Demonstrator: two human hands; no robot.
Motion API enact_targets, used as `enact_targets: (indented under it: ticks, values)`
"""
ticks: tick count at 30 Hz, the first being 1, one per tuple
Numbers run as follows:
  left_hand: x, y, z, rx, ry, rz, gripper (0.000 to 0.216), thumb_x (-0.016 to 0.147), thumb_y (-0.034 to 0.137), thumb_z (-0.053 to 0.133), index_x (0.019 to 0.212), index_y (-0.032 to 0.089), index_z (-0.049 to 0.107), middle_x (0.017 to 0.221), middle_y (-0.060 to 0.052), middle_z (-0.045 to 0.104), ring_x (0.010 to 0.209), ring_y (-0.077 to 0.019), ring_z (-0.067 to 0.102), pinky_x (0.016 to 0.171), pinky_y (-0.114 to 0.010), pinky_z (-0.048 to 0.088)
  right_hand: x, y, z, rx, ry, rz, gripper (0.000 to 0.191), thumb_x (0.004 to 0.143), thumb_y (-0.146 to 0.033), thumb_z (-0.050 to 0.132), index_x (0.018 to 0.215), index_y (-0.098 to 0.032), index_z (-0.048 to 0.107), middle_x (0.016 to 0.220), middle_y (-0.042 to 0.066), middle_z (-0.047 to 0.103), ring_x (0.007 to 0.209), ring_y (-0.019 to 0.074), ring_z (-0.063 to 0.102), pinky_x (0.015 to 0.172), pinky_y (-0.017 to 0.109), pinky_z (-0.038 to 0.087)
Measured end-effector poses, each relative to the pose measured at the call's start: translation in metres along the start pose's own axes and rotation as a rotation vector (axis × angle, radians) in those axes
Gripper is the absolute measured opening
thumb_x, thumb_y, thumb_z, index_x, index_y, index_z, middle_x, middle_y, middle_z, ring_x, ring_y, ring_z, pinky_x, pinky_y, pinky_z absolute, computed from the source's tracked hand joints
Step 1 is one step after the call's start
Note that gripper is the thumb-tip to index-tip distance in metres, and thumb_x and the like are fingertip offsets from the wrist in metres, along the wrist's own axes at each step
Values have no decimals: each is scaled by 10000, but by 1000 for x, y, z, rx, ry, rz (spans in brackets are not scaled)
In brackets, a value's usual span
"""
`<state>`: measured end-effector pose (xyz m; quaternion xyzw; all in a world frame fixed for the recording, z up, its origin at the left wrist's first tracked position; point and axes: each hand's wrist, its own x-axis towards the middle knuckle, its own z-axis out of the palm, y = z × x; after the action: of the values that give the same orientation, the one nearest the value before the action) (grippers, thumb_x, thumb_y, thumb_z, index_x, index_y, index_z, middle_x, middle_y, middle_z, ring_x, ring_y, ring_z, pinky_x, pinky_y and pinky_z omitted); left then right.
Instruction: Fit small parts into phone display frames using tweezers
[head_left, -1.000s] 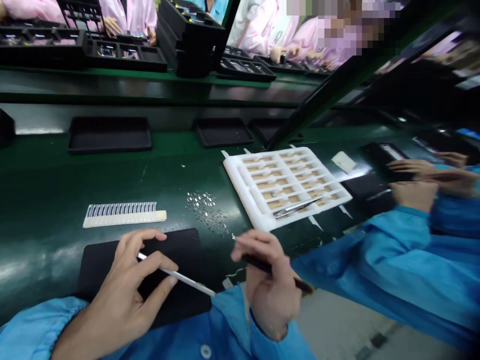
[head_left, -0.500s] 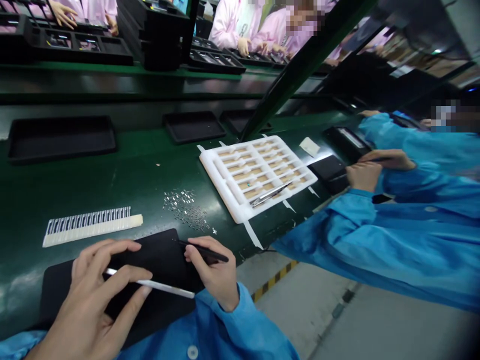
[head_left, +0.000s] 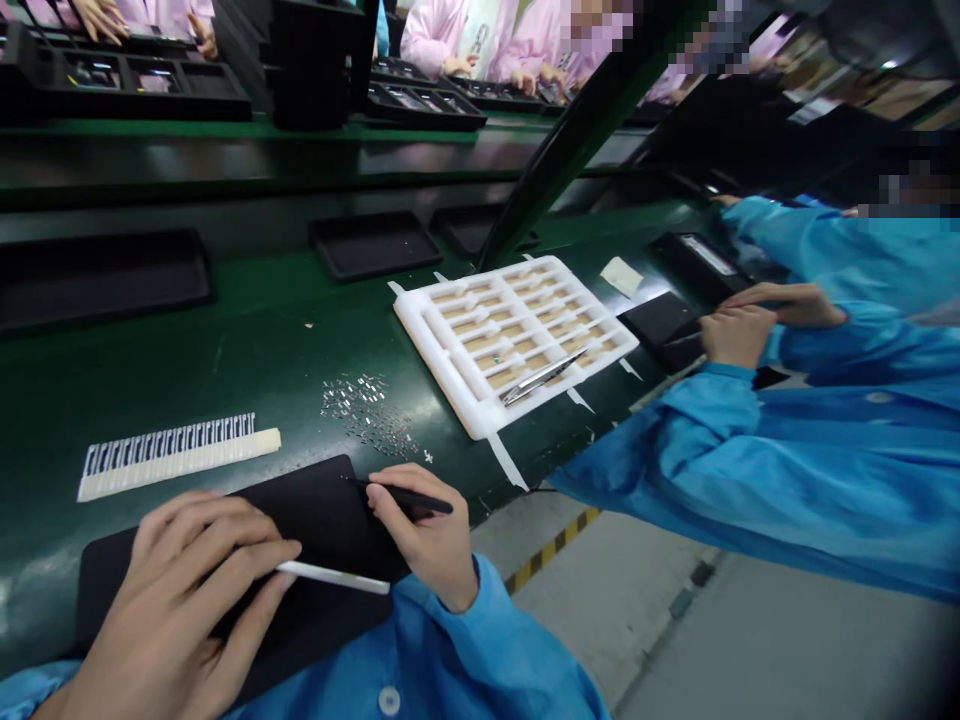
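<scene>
My left hand (head_left: 202,590) is closed over a black mat (head_left: 315,500), pinching a thin white bar (head_left: 337,577) between thumb and fingers. The bar's free end points right, toward my other wrist; its left part is hidden under the fingers. In my right hand (head_left: 427,530) is a slim black tool, which looks like tweezers (head_left: 412,500), with its fine tip just over the mat's upper right corner. Many tiny metal pieces (head_left: 371,415) lie scattered on the green bench beyond the mat. Left of them rests a strip of small dark-and-white parts (head_left: 180,455).
A white slotted tray (head_left: 480,415), taped down, holds silver tweezers (head_left: 544,378). Black trays (head_left: 375,245) line the bench's back under a slanting dark post (head_left: 570,140). At right, a co-worker's blue sleeves (head_left: 697,420) and hands are close; people in pink work across the line.
The upper fingers of my left hand have come down and closed together over the white bar. My right hand and its tool have barely moved. The view has shifted slightly.
</scene>
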<state>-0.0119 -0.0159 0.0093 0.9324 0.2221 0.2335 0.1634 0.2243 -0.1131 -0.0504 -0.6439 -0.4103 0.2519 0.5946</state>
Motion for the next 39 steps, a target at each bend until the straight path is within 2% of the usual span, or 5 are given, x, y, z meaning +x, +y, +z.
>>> enact_targets:
  ticks: [4, 11, 17, 23, 39]
  values:
    - [0, -5, 0, 6, -3, 107, 361, 990, 89, 652, 1311, 254, 678, 1158, -6, 788, 1118, -201, 698, 1118, -414, 454, 1, -2, -1, 43, -30, 23, 82, 944, -231, 787, 941, -196, 861, 912, 79, 793, 760, 182, 758, 681, 293, 651]
    - [13, -7, -16, -78, -63, 233, 350, 1025, 40, 571, 1333, 179, 663, 1199, -53, 793, 1106, -159, 726, 953, -287, 552, 1, -27, -14, 160, 20, -31, 88, 935, -169, 785, 910, -211, 858, 872, 63, 766, 662, 158, 743, 583, 250, 646]
    - [15, -2, -23, -221, -138, -37, 371, 1071, 126, 540, 1367, 309, 671, 1192, 9, 788, 1047, -116, 741, 887, -209, 590, -6, -52, -24, 211, -76, -45, 90, 938, -170, 790, 953, -222, 862, 894, 75, 763, 596, 152, 728, 513, 240, 619]
    - [12, -7, -12, -394, -386, -386, 293, 1083, 355, 556, 1305, 391, 744, 1195, 28, 791, 1058, -144, 767, 791, -205, 628, -4, -65, -11, 135, -286, -3, 73, 916, -209, 804, 909, -209, 876, 832, 71, 779, 558, 134, 693, 474, 221, 587]
    - [10, -14, 4, -412, -391, -401, 295, 1059, 313, 545, 1227, 336, 787, 1146, -5, 803, 1011, -180, 772, 818, -269, 614, -9, -43, 10, 61, -319, 54, 99, 929, -221, 780, 921, -198, 875, 848, 82, 798, 703, 180, 757, 583, 263, 621]
